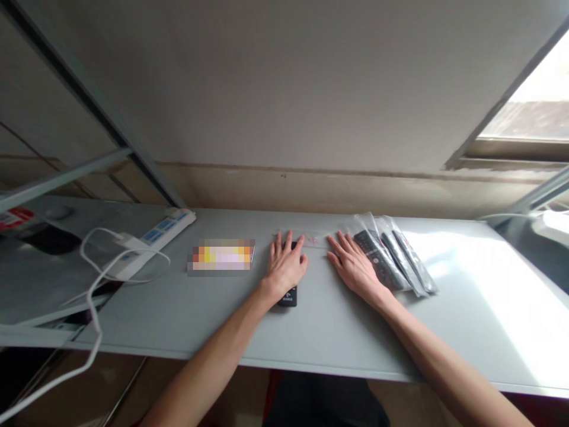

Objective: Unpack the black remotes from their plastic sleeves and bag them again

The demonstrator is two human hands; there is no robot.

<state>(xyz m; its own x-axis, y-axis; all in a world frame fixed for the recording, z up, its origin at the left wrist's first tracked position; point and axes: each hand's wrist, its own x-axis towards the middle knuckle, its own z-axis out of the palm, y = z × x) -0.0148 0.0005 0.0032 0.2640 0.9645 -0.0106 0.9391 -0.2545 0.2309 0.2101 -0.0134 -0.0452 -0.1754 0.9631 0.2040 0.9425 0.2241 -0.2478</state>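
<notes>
My left hand [285,265] lies flat with spread fingers over a black remote control [288,298], whose lower end sticks out below the palm. My right hand [353,265] is also flat on the table, fingers apart, just left of several black remotes in clear plastic bags [391,258]. Its edge is against or very near the closest bag; I cannot tell if it touches. Between the fingertips of both hands stretches a clear plastic bag [313,239] with small red print, lying flat.
A blurred-out rectangular object [222,257] lies left of my hands on the grey table [186,320]. Farther left are a white power strip [155,243] and a looping white cable [95,308]. Metal frame posts stand at both sides, a wall behind, a window at upper right.
</notes>
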